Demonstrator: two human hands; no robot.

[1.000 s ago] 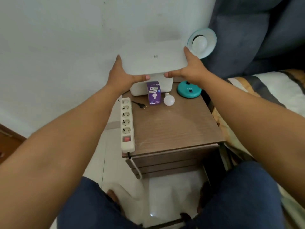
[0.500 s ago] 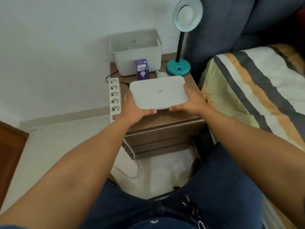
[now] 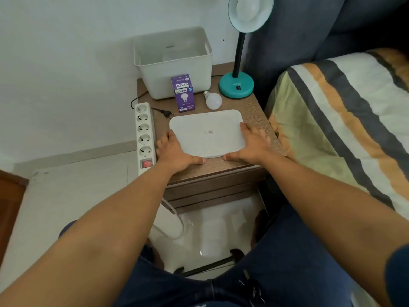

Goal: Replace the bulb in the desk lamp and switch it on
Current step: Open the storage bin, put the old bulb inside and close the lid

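step: both hands [image 3: 177, 149] [image 3: 252, 144] are setting white lid [image 3: 208, 132] on bench [image 3: 254, 107], each grip clamped on its edge | loose bulb [image 3: 213, 100] lying far, near lamp [image 3: 236, 84] | next: letting go, reaching for lamp

A wooden nightstand [image 3: 254, 120] stands against a white wall [image 3: 66, 52]; pale tiled floor [image 3: 66, 185]; striped bed [image 3: 343, 118] beside.

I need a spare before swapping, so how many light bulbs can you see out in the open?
2: a loose bulb lying on the bedside table, and one fitted in the desk lamp. The purple bulb box may hold another.
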